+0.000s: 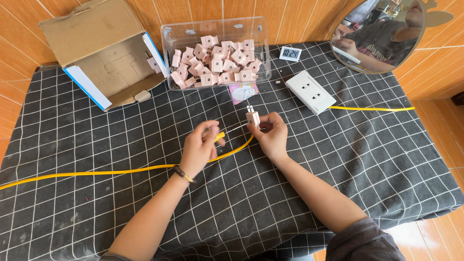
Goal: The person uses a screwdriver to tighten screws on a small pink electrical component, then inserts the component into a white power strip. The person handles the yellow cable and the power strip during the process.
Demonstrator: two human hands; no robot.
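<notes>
Overhead, both hands' fingers pinch: left hand (199,147) yellow cable (121,171), right hand (270,133) pink plug (253,117), above checked cloth (96,217).

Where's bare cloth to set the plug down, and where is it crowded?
Free: the checked cloth right of the right hand, below the white socket; also the near-left patch below the yellow cable. Crowded: the far edge, with the cardboard box, clear bin of pink plugs and mirror.

At the table's (96,203) far edge stand an open cardboard box (99,53) and a clear bin (216,36) of pink plugs; a white socket (310,92), small clock (290,53) and round mirror (378,34) occupy the far right corner.
</notes>
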